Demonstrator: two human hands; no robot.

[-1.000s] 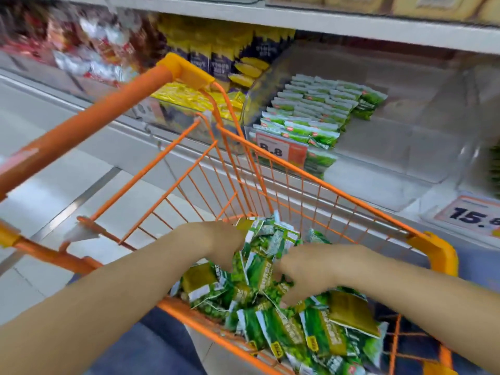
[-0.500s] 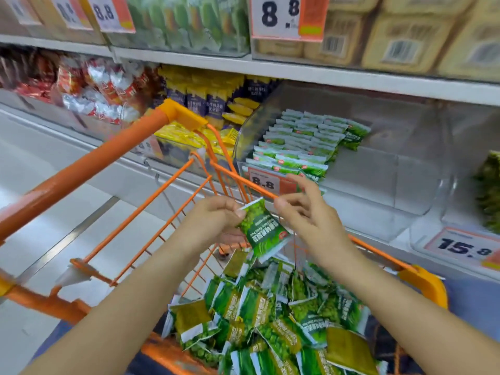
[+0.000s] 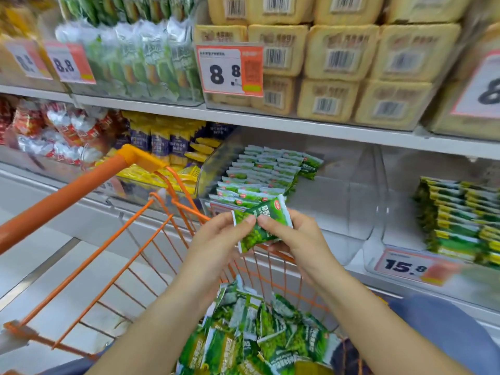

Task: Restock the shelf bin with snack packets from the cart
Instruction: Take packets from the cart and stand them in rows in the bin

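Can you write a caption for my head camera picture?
Both hands hold a green snack packet above the cart.

The green snack packet is glossy plastic film, the shelf bin clear, shiny plastic, the cart orange-coated metal wire, its handle smooth and matt, the price tag printed paper.

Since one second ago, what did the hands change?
Both hands, left and right, rose out of the cart pile and now hold one green packet between them, raised toward the shelf bin. The bin's rows look unchanged.
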